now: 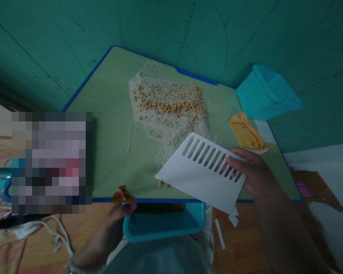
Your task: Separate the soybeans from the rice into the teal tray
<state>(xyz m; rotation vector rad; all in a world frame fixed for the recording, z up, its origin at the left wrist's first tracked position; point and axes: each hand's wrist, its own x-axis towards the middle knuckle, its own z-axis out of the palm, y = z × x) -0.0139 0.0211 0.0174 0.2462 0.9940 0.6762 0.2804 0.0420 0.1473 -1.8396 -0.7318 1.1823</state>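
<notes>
My right hand grips a white slotted plastic sheet by its slotted edge, thumb on top. The sheet slants over the front of the table, with one corner low near a few loose beans. Just beyond it lies a spread of small whitish grains, with round tan beans bunched in a band across it. Below the table edge, my left hand holds a teal plastic tub by its left end. Something dark and granular shows inside the tub, partly hidden by the table.
The light green table has a blue rim. At its right stand a turquoise container and a crumpled orange-yellow packet. Brown tape sticks to the front edge. A pixelated patch covers the left side; cables lie below.
</notes>
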